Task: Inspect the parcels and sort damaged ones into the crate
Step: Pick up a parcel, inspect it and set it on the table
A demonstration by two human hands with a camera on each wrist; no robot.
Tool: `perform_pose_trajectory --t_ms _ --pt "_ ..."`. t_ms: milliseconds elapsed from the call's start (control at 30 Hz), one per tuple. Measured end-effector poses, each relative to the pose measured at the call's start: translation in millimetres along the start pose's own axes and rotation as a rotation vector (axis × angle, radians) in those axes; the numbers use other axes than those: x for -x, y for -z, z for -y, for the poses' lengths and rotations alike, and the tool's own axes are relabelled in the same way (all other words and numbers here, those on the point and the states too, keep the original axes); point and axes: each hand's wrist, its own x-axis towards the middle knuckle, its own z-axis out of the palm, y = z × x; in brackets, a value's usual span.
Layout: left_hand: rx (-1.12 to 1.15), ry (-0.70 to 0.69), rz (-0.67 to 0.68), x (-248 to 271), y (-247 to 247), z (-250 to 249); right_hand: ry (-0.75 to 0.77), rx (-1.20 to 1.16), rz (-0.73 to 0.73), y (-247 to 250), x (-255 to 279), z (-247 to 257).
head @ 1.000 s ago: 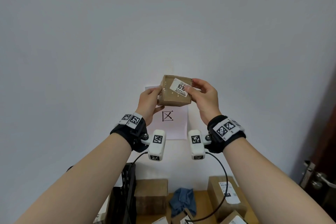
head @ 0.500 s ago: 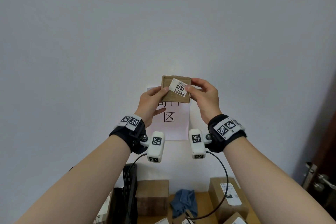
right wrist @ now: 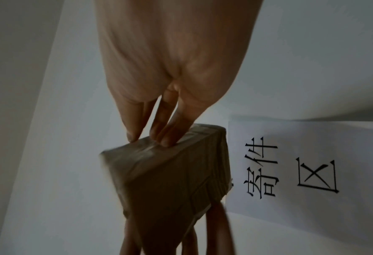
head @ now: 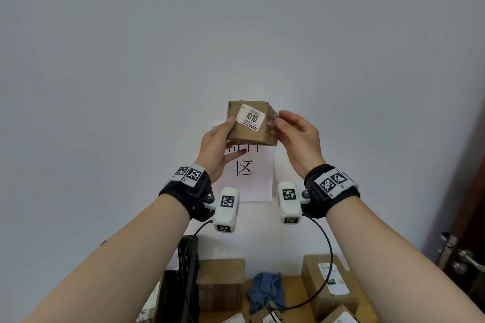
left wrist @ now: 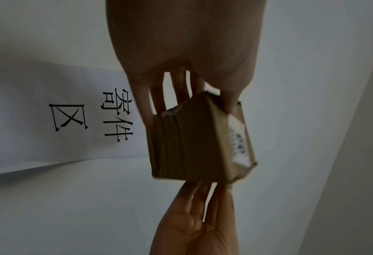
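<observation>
A small cardboard parcel (head: pixel 250 123) is held up in front of the wall, between both hands. The left hand (head: pixel 215 148) pinches its left edge, thumb on the labelled face and fingers behind. The right hand (head: pixel 298 139) presses fingertips (right wrist: pixel 162 138) against its taped right side, the thumb in front.

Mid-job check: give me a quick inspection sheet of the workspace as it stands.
Surface: wooden table at bottom edge.
Job's things: small cardboard parcel raised, 1010 label facing camera; black crate lower left; other parcels on table.
Clutter: blue cloth.
Grippers: left hand and right hand hold the parcel's opposite sides.
Cables: black wrist-camera cable loops down.
Surroundings: white wall, paper sign, door handle.
</observation>
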Motion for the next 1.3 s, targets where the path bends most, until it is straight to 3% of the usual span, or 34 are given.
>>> perform_pose_trajectory --t_ms 167,300,367,500,667,733,867,1000,1167,1300 --pt "0.126 0.012 0.000 4 -4 -2 -0.044 0.364 -0.123 12 -4 -7" --pt "0.225 0.087 0.002 10 -9 -4 -0.256 0.237 0.013 10 1 1" --pt "0.217 0.112 -0.006 11 -10 -3 -0.282 0.204 0.080 9 4 4" --pt "0.121 0.117 -0.022 9 -10 -1 -0.206 0.207 0.021 8 3 5" --pt "0.068 0.150 -0.014 9 -16 -6 -0.091 0.392 -0.095 7 0 -6" --pt "-0.011 0.153 0.039 11 -18 -7 -0.057 0.437 -0.080 7 2 -7" --pt "0.049 0.236 0.095 12 -20 -11 0.000 0.426 0.016 7 4 -8" --pt "0.049 0.182 0.084 10 -20 -12 -0.024 0.361 0.049 2 8 -6" --pt "0.093 0.113 -0.024 7 -18 -11 -0.113 0.153 0.024 3 9 -5" --pt "0.012 0.106 0.016 8 -17 -12 -0.107 0.261 0.019 3 12 -7"
